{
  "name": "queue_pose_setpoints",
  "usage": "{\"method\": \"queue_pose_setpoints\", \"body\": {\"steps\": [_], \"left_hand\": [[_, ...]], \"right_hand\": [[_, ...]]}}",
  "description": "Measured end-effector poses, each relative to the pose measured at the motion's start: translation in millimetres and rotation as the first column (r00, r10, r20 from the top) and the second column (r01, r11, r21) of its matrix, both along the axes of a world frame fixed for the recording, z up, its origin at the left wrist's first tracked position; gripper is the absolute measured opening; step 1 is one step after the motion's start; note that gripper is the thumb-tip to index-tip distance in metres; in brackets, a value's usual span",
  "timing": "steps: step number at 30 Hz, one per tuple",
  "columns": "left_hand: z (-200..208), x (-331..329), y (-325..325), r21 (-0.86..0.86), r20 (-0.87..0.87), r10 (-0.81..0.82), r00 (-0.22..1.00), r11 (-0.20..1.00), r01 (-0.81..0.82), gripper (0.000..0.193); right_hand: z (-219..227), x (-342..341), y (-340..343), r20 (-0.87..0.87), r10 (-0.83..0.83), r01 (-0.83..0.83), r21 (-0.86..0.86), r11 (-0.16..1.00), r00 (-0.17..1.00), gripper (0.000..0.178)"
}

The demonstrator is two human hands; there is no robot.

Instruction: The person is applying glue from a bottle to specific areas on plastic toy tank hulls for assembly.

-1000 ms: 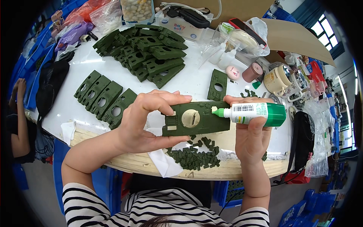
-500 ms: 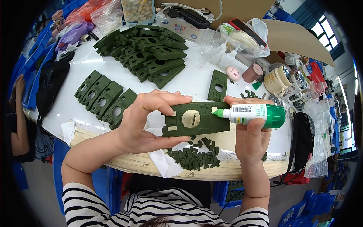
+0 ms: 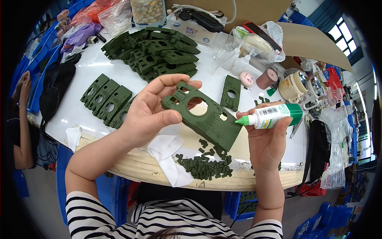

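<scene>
My left hand [image 3: 149,107] grips the left end of a dark green plastic model tank hull [image 3: 213,121], thumb on its face and fingers behind. The hull slants down to the right, and a large round hole and a small square hole pass through it. Held in my right hand [image 3: 267,145] is a white glue bottle [image 3: 270,116] with a green base and green nozzle. The nozzle points left at the hull's right edge; whether they touch I cannot tell. Below the hull lies a heap of small green pieces [image 3: 205,165], beside a white cloth [image 3: 167,157].
A pile of similar hulls [image 3: 159,51] lies at the back, with a row of hulls [image 3: 105,97] at left. One single hull [image 3: 230,93] rests behind my right hand. Mugs [image 3: 292,85], a pink cylinder [image 3: 266,79] and bagged items [image 3: 258,40] crowd the right side.
The hull has swung from level to slanting, its left end raised and its right end lowered. My left hand has shifted up and left. The glue nozzle has moved right, off the hull's face.
</scene>
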State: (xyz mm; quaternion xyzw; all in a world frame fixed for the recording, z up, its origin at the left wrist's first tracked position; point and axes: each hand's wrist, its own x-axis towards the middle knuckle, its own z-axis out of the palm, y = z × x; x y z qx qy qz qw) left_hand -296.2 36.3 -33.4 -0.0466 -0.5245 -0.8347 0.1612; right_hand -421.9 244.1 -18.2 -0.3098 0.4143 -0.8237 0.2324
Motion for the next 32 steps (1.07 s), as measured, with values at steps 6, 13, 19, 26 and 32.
{"method": "queue_pose_setpoints", "body": {"steps": [6, 13, 19, 26, 32], "left_hand": [[-1, 0, 3, 0.039, 0.081, -0.295, 0.952, 0.955, 0.292, 0.07], [-10, 5, 9, 0.151, 0.15, -0.524, 0.839, 0.85, 0.504, 0.06], [-9, 3, 11, 0.134, 0.069, -0.563, 0.824, 0.823, 0.551, 0.049], [-8, 4, 11, 0.126, 0.078, -0.55, 0.832, 0.833, 0.539, 0.049], [-14, 5, 7, 0.107, 0.148, -0.57, 0.809, 0.822, 0.559, 0.052]], "right_hand": [[-1, -2, -1, -0.102, 0.023, -0.029, -0.058, 0.998, 0.995, 0.048], [-11, 15, -15, -0.33, 0.096, -0.09, 0.034, 0.995, 0.939, 0.045], [-17, 18, -14, -0.354, 0.096, -0.086, 0.046, 0.995, 0.93, 0.044], [-17, 18, -16, -0.361, 0.095, -0.086, 0.04, 0.995, 0.928, 0.046], [-20, 15, -14, -0.402, 0.099, -0.077, 0.069, 0.995, 0.91, 0.05]]}}
